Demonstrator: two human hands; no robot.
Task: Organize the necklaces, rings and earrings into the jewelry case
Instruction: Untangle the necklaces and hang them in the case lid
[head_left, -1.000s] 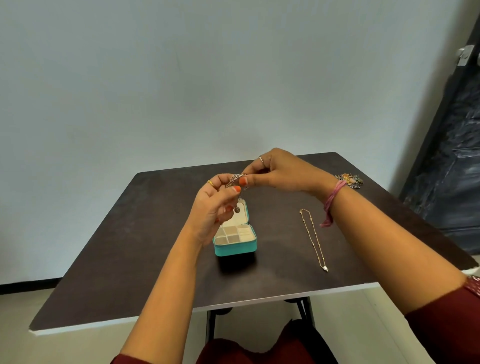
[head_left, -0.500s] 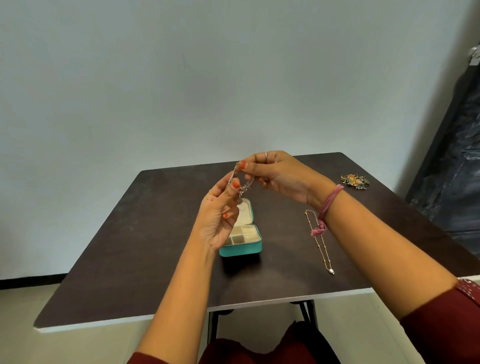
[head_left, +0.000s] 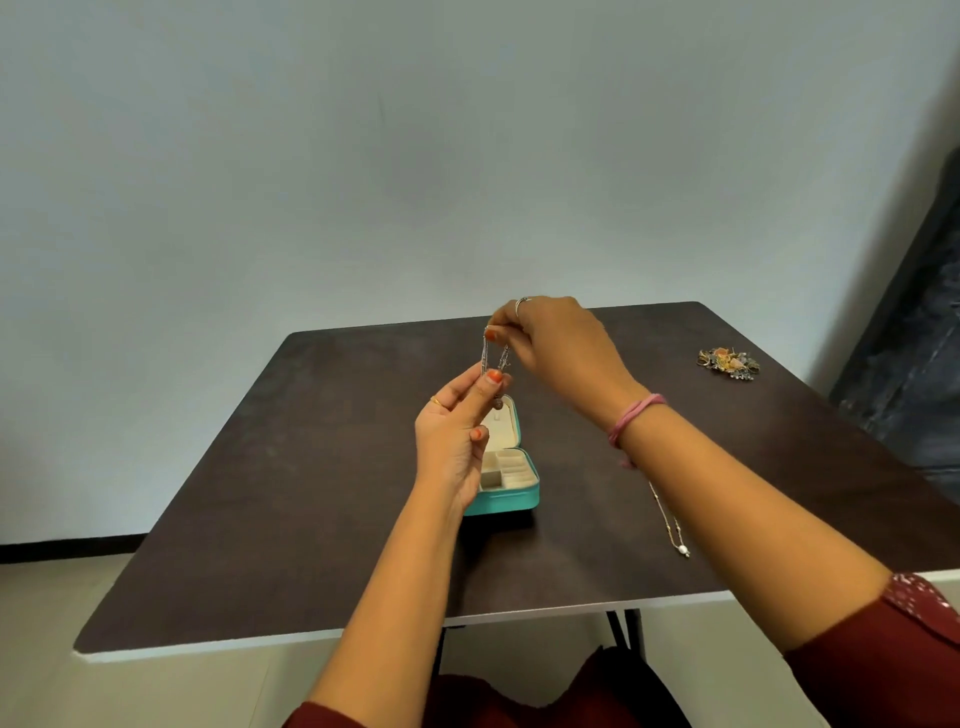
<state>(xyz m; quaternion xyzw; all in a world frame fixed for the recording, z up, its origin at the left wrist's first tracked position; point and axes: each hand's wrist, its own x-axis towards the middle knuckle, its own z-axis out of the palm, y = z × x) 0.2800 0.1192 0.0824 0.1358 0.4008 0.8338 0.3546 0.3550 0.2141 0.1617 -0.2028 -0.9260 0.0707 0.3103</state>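
Observation:
A thin silver necklace (head_left: 493, 356) hangs doubled between my two hands, above the open teal jewelry case (head_left: 506, 480). My right hand (head_left: 558, 343) pinches its top end. My left hand (head_left: 460, 431) pinches the chain lower down between thumb and fingers, palm up. The case has cream compartments and its lid stands up behind. A gold chain necklace with a white pearl (head_left: 670, 525) lies on the table to the right, partly hidden by my right forearm. A small heap of colourful earrings and rings (head_left: 728, 359) sits at the far right.
The dark brown table (head_left: 311, 493) has a white front edge. A pale wall stands behind it and a dark door or cabinet (head_left: 914, 364) is at the right. My lap in dark red cloth shows below the table edge.
My right hand has lifted the necklace's end higher, drawing the bunched chain out straight. My left hand stayed near the case and keeps hold of the lower part.

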